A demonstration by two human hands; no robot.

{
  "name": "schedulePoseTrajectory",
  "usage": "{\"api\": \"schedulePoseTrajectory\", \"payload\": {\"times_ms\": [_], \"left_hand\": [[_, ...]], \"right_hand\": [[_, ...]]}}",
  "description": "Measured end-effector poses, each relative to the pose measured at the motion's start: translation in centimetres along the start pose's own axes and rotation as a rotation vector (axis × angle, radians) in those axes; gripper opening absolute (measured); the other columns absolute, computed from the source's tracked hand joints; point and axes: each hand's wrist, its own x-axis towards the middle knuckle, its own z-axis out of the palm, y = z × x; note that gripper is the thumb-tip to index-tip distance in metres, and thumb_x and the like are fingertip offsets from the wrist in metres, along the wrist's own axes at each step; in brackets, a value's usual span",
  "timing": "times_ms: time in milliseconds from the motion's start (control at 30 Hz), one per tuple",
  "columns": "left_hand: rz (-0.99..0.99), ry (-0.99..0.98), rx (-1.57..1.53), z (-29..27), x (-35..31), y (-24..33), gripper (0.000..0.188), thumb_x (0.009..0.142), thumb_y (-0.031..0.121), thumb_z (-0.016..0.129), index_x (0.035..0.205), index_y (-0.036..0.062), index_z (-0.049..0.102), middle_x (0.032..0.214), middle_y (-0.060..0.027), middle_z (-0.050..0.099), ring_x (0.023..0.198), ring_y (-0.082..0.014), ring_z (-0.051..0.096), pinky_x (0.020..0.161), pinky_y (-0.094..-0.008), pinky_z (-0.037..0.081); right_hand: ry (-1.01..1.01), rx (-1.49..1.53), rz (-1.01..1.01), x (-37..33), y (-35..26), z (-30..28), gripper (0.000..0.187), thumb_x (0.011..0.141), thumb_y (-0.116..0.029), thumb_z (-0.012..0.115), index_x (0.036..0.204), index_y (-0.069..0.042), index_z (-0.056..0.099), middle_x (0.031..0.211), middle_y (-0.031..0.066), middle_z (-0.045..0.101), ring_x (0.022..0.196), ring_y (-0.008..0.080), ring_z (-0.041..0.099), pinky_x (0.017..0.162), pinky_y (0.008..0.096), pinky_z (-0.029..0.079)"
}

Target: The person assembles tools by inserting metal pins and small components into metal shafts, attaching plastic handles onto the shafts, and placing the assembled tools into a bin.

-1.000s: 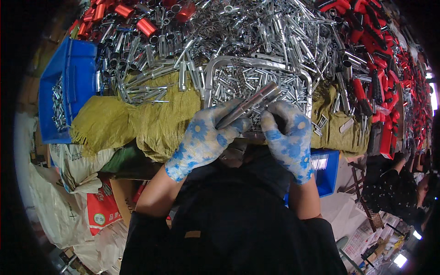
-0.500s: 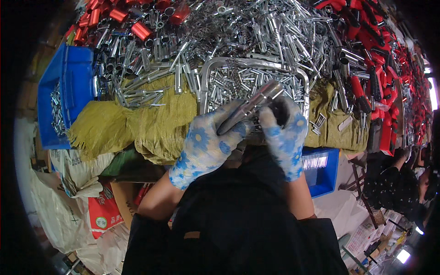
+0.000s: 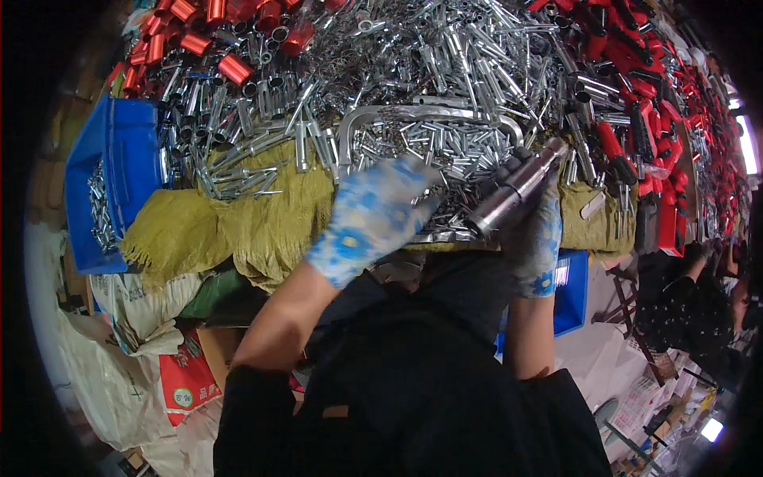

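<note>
My right hand (image 3: 537,242), in a white glove with blue flowers and dark, soiled fingers, is closed around a shiny metal tube (image 3: 518,189). The tube tilts, its upper end pointing away to the right, above the right side of a metal-rimmed tray (image 3: 345,145). Small silver pins (image 3: 445,147) fill that tray. My left hand (image 3: 373,219), gloved alike, hovers over the tray's near left part. Motion smears its fingers, so whether they hold anything is unclear.
Silver metal parts (image 3: 397,63) heap up behind the tray. Red cylinders (image 3: 235,68) lie far left, red-and-black handles (image 3: 616,151) to the right. A blue bin (image 3: 131,151) stands left, another blue bin (image 3: 571,298) below right. Olive woven sacking (image 3: 274,215) covers the near edge.
The metal tube has gone from my left hand to my right and moved rightward. My left hand has come away from it toward the tray.
</note>
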Motion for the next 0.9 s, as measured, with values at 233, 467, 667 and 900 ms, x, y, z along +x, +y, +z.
{"api": "schedulePoseTrajectory", "payload": {"times_ms": [233,467,667,900], "left_hand": [[0.231,0.192,0.334,1.6,0.6,-1.3,0.017,0.079,0.019,0.064,0.095,0.0124,0.063,0.098,-0.0059,0.061,0.093,-0.0270,0.060,0.075,-0.0371,0.051],[0.278,0.087,0.387,1.0,0.3,0.5,0.026,0.070,0.014,0.068,0.095,0.0090,0.064,0.104,-0.0107,0.059,0.095,-0.0299,0.058,0.078,-0.0384,0.050],[0.169,-0.018,0.437,1.3,0.6,0.0,0.033,0.067,0.011,0.068,0.099,0.0077,0.064,0.103,-0.0096,0.059,0.096,-0.0278,0.058,0.079,-0.0373,0.050],[0.198,-0.085,0.501,1.7,1.3,0.5,0.025,0.072,0.013,0.065,0.097,0.0086,0.065,0.100,-0.0100,0.060,0.092,-0.0274,0.059,0.074,-0.0393,0.052]], "right_hand": [[-0.056,-0.115,0.333,-3.2,-0.5,-0.9,0.043,0.097,-0.043,0.041,0.115,-0.006,0.051,0.097,0.0088,0.063,0.071,0.0143,0.059,0.056,0.0252,0.050],[-0.226,0.236,0.517,-3.8,-0.2,-0.6,0.058,0.096,-0.051,0.033,0.130,-0.006,0.044,0.104,0.0190,0.061,0.067,0.0226,0.060,0.046,0.0257,0.050],[-0.372,0.385,0.528,-4.1,-0.8,-0.2,0.084,0.086,-0.070,0.034,0.141,-0.007,0.031,0.108,0.0232,0.057,0.066,0.0281,0.058,0.046,0.0320,0.053],[-0.129,0.126,0.459,-3.8,-1.0,0.1,0.064,0.092,-0.057,0.040,0.132,-0.008,0.042,0.099,0.0173,0.061,0.064,0.0226,0.058,0.045,0.0284,0.050]]}}
